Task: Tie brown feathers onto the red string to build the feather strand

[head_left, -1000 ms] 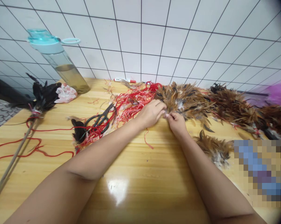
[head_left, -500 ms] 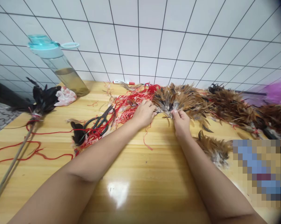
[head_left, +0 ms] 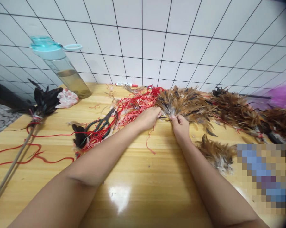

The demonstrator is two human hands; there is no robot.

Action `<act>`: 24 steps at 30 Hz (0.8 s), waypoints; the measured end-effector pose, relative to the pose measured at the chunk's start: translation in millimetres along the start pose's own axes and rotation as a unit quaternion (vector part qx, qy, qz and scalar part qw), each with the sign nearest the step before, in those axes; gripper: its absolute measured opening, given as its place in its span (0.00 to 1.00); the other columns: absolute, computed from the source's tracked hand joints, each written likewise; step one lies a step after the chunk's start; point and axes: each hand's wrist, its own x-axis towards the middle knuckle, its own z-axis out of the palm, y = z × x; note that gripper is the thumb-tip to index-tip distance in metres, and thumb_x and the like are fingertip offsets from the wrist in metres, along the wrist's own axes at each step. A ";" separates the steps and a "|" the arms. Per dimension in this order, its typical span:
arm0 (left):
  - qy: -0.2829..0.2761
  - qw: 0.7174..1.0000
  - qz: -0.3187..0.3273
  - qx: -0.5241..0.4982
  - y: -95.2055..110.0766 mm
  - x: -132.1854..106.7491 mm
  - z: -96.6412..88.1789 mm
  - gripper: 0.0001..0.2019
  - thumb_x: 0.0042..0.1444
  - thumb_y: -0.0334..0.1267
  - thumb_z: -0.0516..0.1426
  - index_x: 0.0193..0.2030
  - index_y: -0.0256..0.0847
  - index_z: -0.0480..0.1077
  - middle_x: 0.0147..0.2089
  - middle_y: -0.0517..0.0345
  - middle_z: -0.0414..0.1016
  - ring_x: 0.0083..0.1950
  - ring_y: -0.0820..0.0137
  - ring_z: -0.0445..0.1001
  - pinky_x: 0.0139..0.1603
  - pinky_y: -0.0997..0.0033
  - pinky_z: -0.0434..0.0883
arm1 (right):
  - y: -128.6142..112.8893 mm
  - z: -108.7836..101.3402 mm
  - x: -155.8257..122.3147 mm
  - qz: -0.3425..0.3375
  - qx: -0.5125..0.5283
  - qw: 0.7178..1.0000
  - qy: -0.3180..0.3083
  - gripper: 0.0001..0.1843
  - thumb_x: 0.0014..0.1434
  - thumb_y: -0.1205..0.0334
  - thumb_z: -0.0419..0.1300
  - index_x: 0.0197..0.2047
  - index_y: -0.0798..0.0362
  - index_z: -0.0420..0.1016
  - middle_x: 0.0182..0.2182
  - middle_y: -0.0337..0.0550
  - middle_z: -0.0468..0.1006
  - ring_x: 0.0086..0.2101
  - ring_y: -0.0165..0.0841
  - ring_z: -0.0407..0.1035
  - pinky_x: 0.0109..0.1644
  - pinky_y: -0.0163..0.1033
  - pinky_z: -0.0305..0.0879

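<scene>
A fan of brown feathers (head_left: 184,98) lies in front of me near the back of the table, its pale quill ends toward me. My right hand (head_left: 181,126) pinches those quill ends between thumb and fingers. Just left of it, my left hand (head_left: 151,116) is closed at the bunch's left edge; what its fingers hold, if anything, is hidden. Beneath and behind my left hand spreads a heap of red string (head_left: 133,106). A smaller bunch of brown feathers (head_left: 216,153) rests on the table right of my right forearm.
Black scissors (head_left: 101,125) lie among red string at left. A stick with black feathers (head_left: 21,152) tied on it crosses the far left. Behind it stands a water bottle (head_left: 67,71). More brown feathers (head_left: 238,107) line the right back, before a tiled wall (head_left: 154,44).
My right hand has shifted slightly left and down, closer to my left hand. The left hand has turned, its fingers curling in more at the feather bunch's edge.
</scene>
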 end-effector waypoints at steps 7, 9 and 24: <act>0.032 0.995 0.091 -0.039 3.6 1.2 1.4 0.11 0.63 0.30 0.46 0.42 0.38 0.69 0.41 0.51 0.72 0.44 0.67 0.69 0.47 0.67 0.67 | 1.8 -3.0 1.9 -0.033 -0.072 0.997 -0.012 0.15 0.56 0.52 0.54 0.27 0.53 0.75 0.24 0.41 0.75 0.28 0.33 0.64 0.37 0.39 0.59; 0.039 0.994 0.092 -0.040 3.1 1.3 0.9 0.12 0.63 0.30 0.45 0.42 0.38 0.70 0.40 0.51 0.72 0.44 0.68 0.70 0.47 0.67 0.67 | 3.5 -3.6 2.6 -0.038 -0.084 0.996 -0.008 0.15 0.55 0.52 0.55 0.26 0.53 0.74 0.24 0.42 0.75 0.29 0.34 0.65 0.38 0.40 0.60; 0.105 0.987 0.116 0.026 5.8 1.7 -1.3 0.11 0.64 0.32 0.45 0.41 0.36 0.69 0.40 0.49 0.71 0.43 0.65 0.67 0.45 0.67 0.66 | -1.5 2.0 1.8 -0.078 -0.057 0.991 -0.096 0.13 0.51 0.52 0.58 0.22 0.51 0.71 0.21 0.41 0.72 0.28 0.36 0.65 0.34 0.40 0.60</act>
